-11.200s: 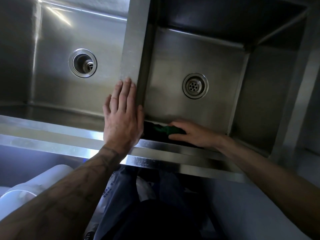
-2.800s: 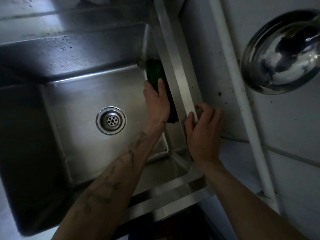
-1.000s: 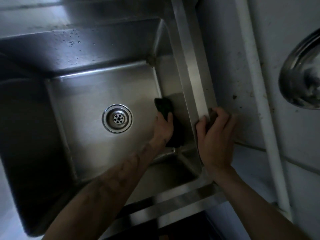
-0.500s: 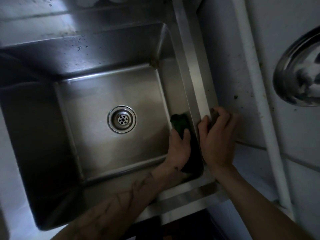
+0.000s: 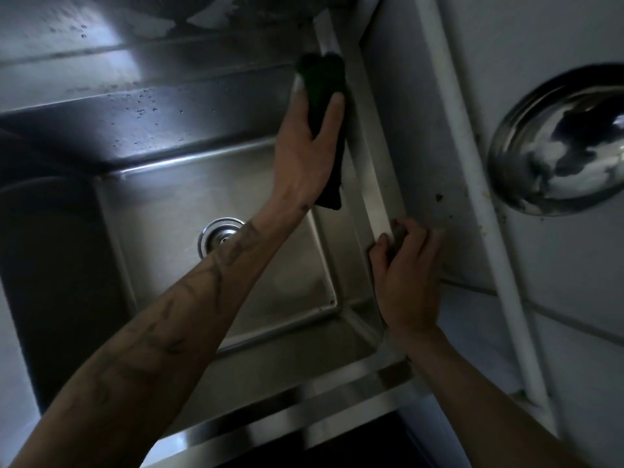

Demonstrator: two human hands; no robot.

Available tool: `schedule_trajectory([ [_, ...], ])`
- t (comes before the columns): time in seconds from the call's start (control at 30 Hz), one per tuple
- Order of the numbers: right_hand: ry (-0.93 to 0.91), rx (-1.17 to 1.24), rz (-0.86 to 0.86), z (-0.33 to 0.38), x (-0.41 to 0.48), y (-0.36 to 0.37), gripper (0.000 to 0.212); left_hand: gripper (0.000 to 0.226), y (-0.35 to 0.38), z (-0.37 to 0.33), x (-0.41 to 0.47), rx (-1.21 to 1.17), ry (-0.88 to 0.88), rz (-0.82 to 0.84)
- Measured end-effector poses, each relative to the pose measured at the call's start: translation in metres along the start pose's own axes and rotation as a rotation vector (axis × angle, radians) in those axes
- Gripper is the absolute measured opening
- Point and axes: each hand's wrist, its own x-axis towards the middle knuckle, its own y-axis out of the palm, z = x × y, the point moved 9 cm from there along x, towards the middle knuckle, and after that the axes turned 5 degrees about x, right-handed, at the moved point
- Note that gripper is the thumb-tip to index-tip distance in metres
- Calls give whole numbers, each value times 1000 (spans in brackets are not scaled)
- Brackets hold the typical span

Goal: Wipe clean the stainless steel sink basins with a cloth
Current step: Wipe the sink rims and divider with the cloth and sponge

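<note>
I swept my left hand (image 5: 304,153) and the dark cloth (image 5: 326,86) from the basin's (image 5: 175,204) near right corner up its right wall to the far corner. The drain (image 5: 219,229) ended up half hidden.

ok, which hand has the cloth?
The left hand, holding the dark green cloth against the basin's right wall; the right hand grips the sink rim.

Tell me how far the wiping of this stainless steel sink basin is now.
Done, apparently: the steel basin floor looks smooth and free of dirt. In hand: the left hand presses the dark green cloth to the right wall, at its far end; the right hand grips the steel rim. Left: water droplets on the back wall.
</note>
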Motion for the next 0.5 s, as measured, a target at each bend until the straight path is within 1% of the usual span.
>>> schedule_trajectory([
  [0.03, 3, -3, 5, -1, 0, 0, 31, 36, 2, -15, 8, 61, 84, -3],
  [0.1, 12, -23, 12, -2, 0, 0, 31, 58, 7, -34, 31, 273, 208, -57],
  [0.17, 18, -28, 14, -2, 0, 1, 30, 67, 11, -46, 50, 499, 289, -160],
  [0.23, 15, -34, 15, -3, -1, 2, 29, 60, 16, -53, 58, 703, 390, -253],
  [0.3, 11, -49, 14, -3, 0, 1, 29, 47, 25, -56, 53, 861, 453, -280],
  [0.37, 17, -62, 14, -3, -1, 1, 29, 41, 36, -56, 35, 934, 518, -251],
  [0.4, 21, -65, 13, -3, -1, 0, 28, 39, 44, -55, 23, 941, 585, -208],
  [0.5, 15, -49, 9, -3, 0, -1, 28, 36, 66, -50, -16, 1000, 889, 12],
])
